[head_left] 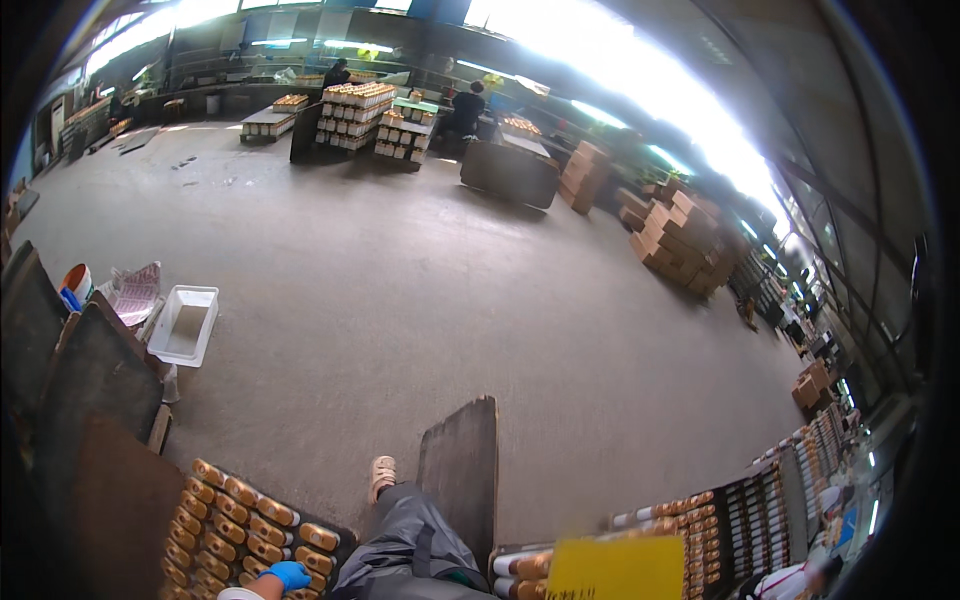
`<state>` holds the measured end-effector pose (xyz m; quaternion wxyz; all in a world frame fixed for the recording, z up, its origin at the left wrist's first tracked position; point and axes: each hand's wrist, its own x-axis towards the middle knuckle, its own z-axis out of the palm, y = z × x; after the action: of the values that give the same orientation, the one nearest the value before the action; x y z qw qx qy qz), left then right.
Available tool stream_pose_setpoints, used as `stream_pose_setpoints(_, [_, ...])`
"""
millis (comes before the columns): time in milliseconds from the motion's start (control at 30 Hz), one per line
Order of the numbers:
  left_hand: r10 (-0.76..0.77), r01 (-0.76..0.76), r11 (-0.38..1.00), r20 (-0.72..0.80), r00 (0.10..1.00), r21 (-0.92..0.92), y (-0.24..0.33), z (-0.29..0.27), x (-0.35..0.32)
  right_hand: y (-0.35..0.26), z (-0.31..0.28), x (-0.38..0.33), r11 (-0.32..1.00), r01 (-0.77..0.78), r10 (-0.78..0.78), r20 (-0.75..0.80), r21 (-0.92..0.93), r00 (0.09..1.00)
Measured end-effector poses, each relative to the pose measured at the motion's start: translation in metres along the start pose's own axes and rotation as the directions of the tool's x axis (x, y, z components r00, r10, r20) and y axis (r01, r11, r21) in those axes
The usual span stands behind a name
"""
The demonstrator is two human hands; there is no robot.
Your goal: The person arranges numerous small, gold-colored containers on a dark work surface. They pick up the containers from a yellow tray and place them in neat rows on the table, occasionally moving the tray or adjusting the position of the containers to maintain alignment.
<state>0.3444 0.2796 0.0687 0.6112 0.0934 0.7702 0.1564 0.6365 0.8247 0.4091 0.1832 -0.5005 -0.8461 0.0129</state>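
My left hand point(288, 575), in a blue glove, comes in at the lower left. Its fingers look curled down against a rack point(345, 541) of tan-and-white pieces point(268, 530) with rounded ends, set in several rows. Whatever lies under the fingers is hidden. My right hand is not in view. A bright yellow sheet point(615, 568) with dark markings shows at the bottom, right of my legs; nothing visible holds it. Behind it lie more pieces point(680, 520) of the same kind in rows.
A dark upright board point(460, 470) stands beside my leg. Left are dark panels point(100, 375) and a white plastic tub point(185, 325). Stacked cartons point(685, 240) stand far right. Loaded racks point(355, 115) and a seated person point(467, 108) are at the back; another person point(790, 580) is lower right.
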Motion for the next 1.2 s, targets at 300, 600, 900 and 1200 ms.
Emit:
stream_pose_setpoints(300, [0.255, -0.174, 0.938, -0.259, 0.931, 0.300, 0.059, -0.221, 0.117, -0.264, 0.107, 0.199, 0.911, 0.037, -0.052, 0.026, 0.410, 0.998])
stream_pose_setpoints(600, [0.164, -0.141, 0.986, -0.674, 0.720, 0.089, 0.168, -0.468, 0.003, -0.485, 0.218, 0.273, 0.692, 0.359, -0.559, 0.150, 0.626, 0.816])
stream_pose_setpoints(900, [0.726, -0.442, 0.686, -0.499, 0.473, 0.578, 0.360, -0.628, 0.051, -0.484, 0.371, 0.276, -0.037, -0.938, -0.048, 0.937, 0.344, 0.345])
stream_pose_setpoints(1200, [0.923, -0.709, 0.225, 0.088, 0.376, 0.669, 0.608, -0.710, 0.128, -0.481, 0.531, 0.247, -0.889, -0.146, 0.410, 0.897, 0.434, 0.168])
